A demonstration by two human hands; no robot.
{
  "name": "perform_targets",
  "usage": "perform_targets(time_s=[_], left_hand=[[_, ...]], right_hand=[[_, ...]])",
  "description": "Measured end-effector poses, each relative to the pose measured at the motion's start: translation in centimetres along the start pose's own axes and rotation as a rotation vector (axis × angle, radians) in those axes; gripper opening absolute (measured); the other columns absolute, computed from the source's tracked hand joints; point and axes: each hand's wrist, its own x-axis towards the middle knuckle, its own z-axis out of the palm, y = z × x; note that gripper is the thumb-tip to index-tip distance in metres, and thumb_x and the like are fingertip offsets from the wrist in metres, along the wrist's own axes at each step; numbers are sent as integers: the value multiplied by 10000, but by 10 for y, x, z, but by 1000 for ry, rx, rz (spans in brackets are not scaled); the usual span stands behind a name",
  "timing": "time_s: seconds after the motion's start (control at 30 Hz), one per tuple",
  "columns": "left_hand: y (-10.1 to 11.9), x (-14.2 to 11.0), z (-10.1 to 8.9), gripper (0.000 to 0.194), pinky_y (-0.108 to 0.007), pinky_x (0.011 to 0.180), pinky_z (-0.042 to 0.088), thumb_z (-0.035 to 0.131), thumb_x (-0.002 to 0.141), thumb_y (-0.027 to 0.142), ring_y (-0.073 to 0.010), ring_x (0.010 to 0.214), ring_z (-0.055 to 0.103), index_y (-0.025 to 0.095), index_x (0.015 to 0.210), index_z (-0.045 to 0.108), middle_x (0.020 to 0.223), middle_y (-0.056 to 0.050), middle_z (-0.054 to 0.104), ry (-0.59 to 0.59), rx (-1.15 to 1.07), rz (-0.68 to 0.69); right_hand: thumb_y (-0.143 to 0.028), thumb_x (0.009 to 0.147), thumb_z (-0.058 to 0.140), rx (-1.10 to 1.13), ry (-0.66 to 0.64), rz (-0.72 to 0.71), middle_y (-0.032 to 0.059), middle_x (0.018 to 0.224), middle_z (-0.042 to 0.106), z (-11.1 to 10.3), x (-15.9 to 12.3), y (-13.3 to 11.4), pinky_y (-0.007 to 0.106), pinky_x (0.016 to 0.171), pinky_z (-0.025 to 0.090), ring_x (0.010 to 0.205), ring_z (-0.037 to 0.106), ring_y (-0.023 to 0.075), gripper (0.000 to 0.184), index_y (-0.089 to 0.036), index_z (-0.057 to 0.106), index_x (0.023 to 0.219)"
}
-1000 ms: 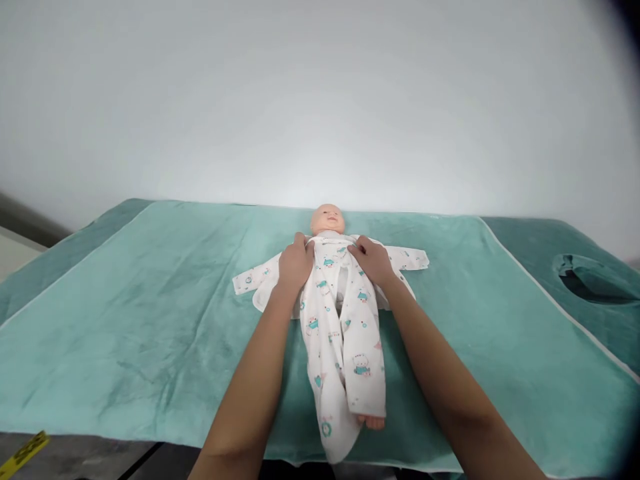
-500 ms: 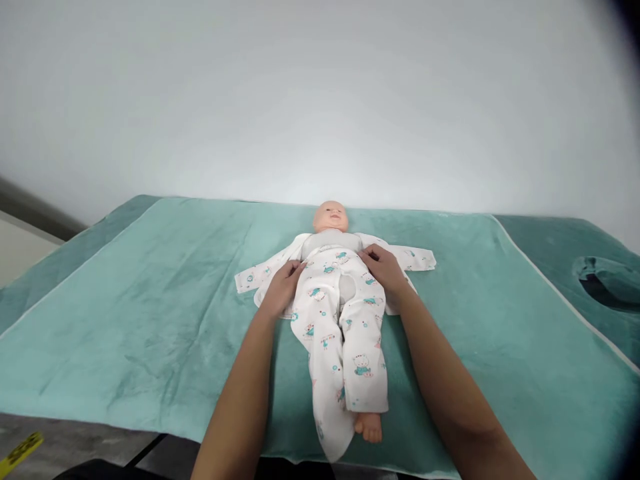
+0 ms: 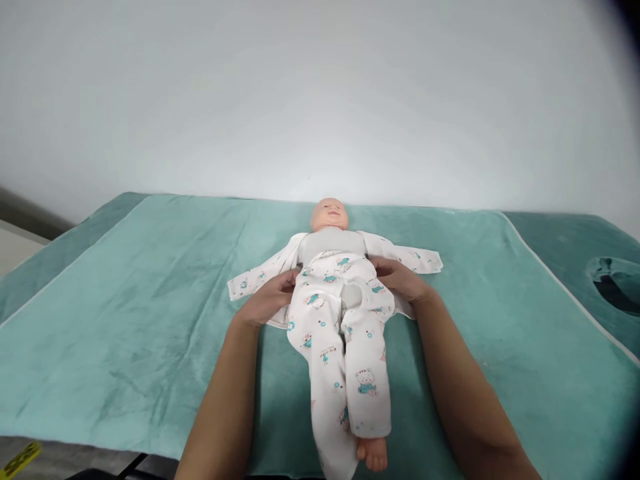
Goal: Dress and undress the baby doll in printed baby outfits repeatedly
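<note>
A baby doll [image 3: 330, 215] lies on its back, head toward the wall. It wears white printed pants [image 3: 327, 327] with an opening at the crotch, pulled up to the waist. A white printed jacket [image 3: 400, 255] is on its arms and lies spread open, baring the grey torso [image 3: 330, 241]. My left hand [image 3: 273, 293] is closed on the pants at the left side of the waist, fingertips partly hidden. At the right side of the waist my right hand [image 3: 400, 279] grips the pants too, its fingers tucked partly behind the cloth. One bare foot [image 3: 373, 455] shows below a pant leg.
A light green sheet [image 3: 130, 320] covers the bed under the doll. On the right, a darker green part [image 3: 560, 247] of the bed has a round hole [image 3: 617, 285]. A pale wall [image 3: 320, 100] rises behind. Yellow tape [image 3: 20, 460] is on the floor at lower left.
Both hands have shifted outward and down from the front of the waistband to the doll's sides, fingers now partly behind the waist. The waistband sits slightly lower, showing more grey torso.
</note>
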Motion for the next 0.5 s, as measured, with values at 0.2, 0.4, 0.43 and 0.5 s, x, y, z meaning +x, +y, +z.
perform_targets(time_s=[0.2,0.4,0.43,0.5], left_hand=[[-4,2,7,243,-258,661,470,742,688,276,-154,762,570,197,850,580,849,-5,634,98,23,36],[-9,11,17,302,-206,510,291,719,697,236,-80,572,348,208,730,420,663,66,410,256,-32,118],[-10,12,18,325,-208,505,272,715,691,228,-79,565,325,209,714,392,655,67,384,273,-46,134],[-11,14,20,333,-213,511,259,703,680,217,-81,567,308,211,707,372,657,64,367,284,-52,146]], right_hand=[[-331,676,747,-69,167,-87,13,797,657,11,11,7,320,705,446,760,556,185,169,-183,673,708],[-288,695,659,-174,300,-173,-48,629,458,11,22,19,254,568,300,614,372,111,215,-201,478,617],[-264,682,637,-208,339,-189,-54,612,417,11,23,19,252,556,274,605,343,108,216,-207,443,606],[-240,654,606,-262,400,-206,-60,597,373,11,24,19,253,545,248,596,313,108,206,-217,407,603]])
